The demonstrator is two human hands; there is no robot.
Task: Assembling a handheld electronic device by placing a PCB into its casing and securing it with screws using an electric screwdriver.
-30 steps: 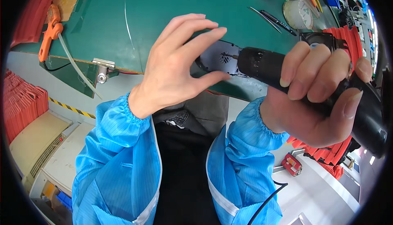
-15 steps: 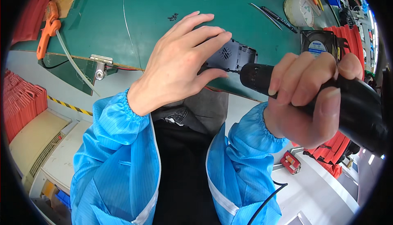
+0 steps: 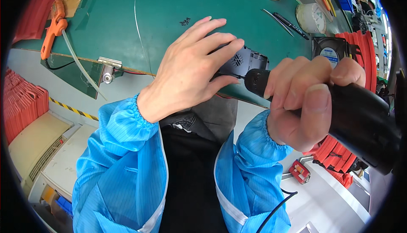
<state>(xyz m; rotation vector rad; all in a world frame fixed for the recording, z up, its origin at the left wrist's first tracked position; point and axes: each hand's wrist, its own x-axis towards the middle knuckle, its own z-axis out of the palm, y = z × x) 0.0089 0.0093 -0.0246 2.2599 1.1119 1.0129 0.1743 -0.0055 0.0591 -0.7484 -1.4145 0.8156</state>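
My left hand [image 3: 193, 65] grips a dark grey plastic housing [image 3: 255, 62] at the near edge of the green table. Its thumb is on the near side, its fingers over the far side; the hand hides the housing's left part. A round pattern of grille slots shows on the housing. My right hand [image 3: 303, 101] is wrapped around a black electric screwdriver [image 3: 360, 120], held tilted with its nose to the left. The thin bit reaches the housing's near edge beside my left thumb; a screw at its tip cannot be made out.
Small dark screws [image 3: 185, 21] lie in a pile beyond my left hand. An orange glue gun [image 3: 55, 29] and a metal clamp [image 3: 108, 69] are at the left. Tweezers [image 3: 277, 22], a black pen [image 3: 291, 25], tape rolls [image 3: 310, 18] and a cooling fan [image 3: 328, 48] are at the right.
The screwdriver's nose has moved slightly left along the housing's near edge, closer to my left thumb. My left hand keeps its grip. The whole view has shifted a little.
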